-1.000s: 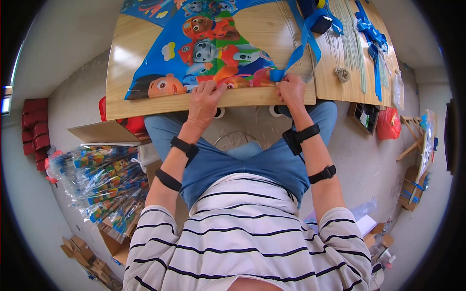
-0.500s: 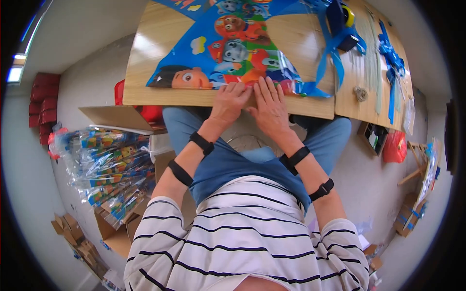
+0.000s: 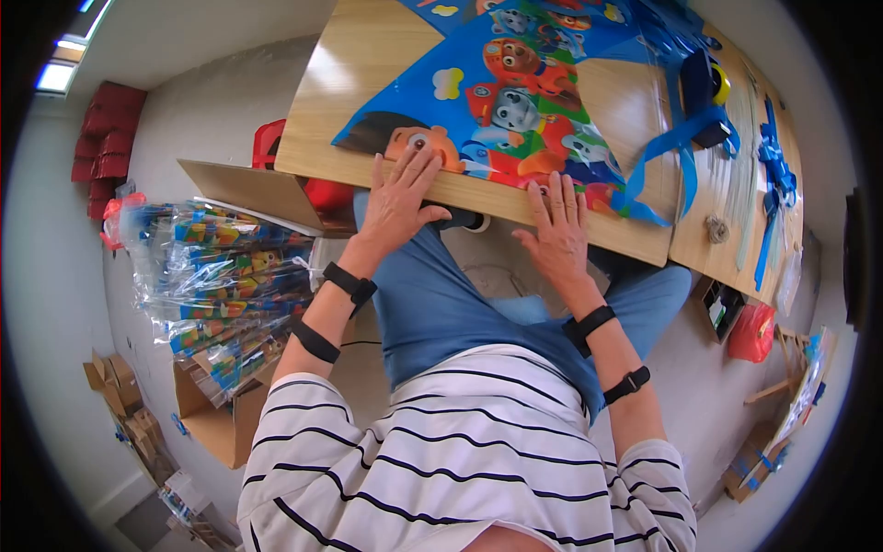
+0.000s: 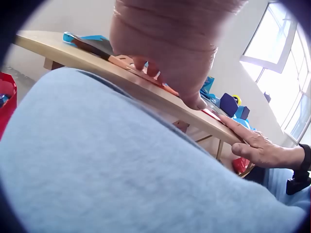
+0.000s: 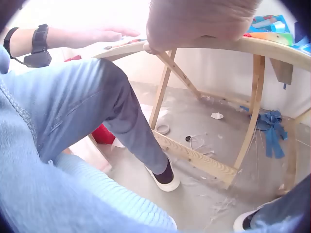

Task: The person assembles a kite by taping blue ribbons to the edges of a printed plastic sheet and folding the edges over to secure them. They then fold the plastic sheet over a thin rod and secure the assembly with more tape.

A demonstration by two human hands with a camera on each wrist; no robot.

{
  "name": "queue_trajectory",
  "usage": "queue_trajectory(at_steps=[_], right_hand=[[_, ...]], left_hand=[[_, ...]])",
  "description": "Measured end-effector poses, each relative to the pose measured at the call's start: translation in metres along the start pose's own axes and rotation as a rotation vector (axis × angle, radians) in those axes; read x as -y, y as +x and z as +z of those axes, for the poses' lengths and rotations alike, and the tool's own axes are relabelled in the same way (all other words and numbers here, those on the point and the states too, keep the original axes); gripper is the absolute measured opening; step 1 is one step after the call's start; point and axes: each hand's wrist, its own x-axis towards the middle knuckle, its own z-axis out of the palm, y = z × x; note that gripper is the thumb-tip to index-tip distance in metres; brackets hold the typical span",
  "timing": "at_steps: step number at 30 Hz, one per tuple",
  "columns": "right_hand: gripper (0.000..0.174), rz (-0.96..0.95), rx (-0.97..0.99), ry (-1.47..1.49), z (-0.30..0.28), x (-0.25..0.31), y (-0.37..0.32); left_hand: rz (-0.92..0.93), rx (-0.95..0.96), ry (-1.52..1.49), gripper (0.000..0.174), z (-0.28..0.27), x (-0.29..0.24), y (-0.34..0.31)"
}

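A printed blue sheet with cartoon characters (image 3: 515, 110) lies flat on the wooden table (image 3: 303, 152). My left hand (image 3: 397, 207) rests with spread, straight fingers on the sheet's near edge, by the printed boy's face. Farther right, my right hand (image 3: 559, 241) lies palm down with straight fingers on the same edge, its thumb off the table's front. Blue ribbon (image 3: 644, 216) curls at the sheet's right corner. In the left wrist view the left hand (image 4: 167, 43) arches over the table edge; the right wrist view shows the right hand (image 5: 199, 24) above the rim.
A tape dispenser (image 3: 704, 92) stands at the right, near a twine coil (image 3: 716, 229) and blue bows (image 3: 775, 170). Plastic-wrapped printed pieces (image 3: 230, 267) lie at the left beside a cardboard box (image 3: 207, 423). A red bag (image 3: 752, 333) sits below the table's right side.
My right hand has left the ribbon at the sheet's corner and moved inward onto the near edge, its fingers now straight. My left hand has slid left along the edge and its fingers have spread.
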Motion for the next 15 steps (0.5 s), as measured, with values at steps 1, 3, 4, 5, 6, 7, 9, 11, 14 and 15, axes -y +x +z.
queue_trajectory(at_steps=[1, 3, 4, 5, 6, 7, 9, 11, 14, 15], right_hand=[[0.093, 0.001, 0.007, 0.0, -0.001, -0.001, 0.0], [0.093, -0.008, 0.019, -0.011, 0.001, -0.002, 0.002], [0.093, -0.015, 0.025, -0.024, 0.002, -0.004, 0.001], [0.094, -0.018, 0.031, -0.039, 0.003, -0.004, 0.001], [0.095, -0.012, 0.037, -0.046, 0.002, -0.003, 0.001], [0.095, -0.017, 0.033, -0.051, 0.003, -0.004, 0.001], [0.096, -0.021, 0.028, -0.065, 0.004, -0.005, 0.0], [0.097, -0.024, 0.024, -0.068, 0.006, -0.005, 0.0], [0.098, -0.035, 0.013, -0.07, 0.007, -0.007, -0.001], [0.099, -0.038, 0.011, -0.071, 0.007, -0.008, -0.001]], left_hand=[[-0.004, 0.001, 0.002, 0.09, -0.001, 0.003, -0.003], [-0.016, -0.001, 0.012, 0.093, 0.002, 0.005, -0.005], [-0.026, -0.024, -0.011, 0.093, 0.003, 0.007, -0.006], [-0.066, -0.025, -0.004, 0.093, 0.004, 0.011, -0.007], [-0.103, -0.025, 0.0, 0.094, 0.004, 0.014, -0.007], [-0.137, -0.024, 0.0, 0.094, 0.004, 0.017, -0.007], [-0.193, -0.032, 0.037, 0.094, 0.004, 0.027, -0.01], [-0.263, -0.058, 0.076, 0.093, 0.01, 0.039, -0.011], [-0.422, -0.08, 0.143, 0.09, 0.011, 0.055, -0.012], [-0.438, -0.076, 0.15, 0.089, 0.01, 0.059, -0.013]])
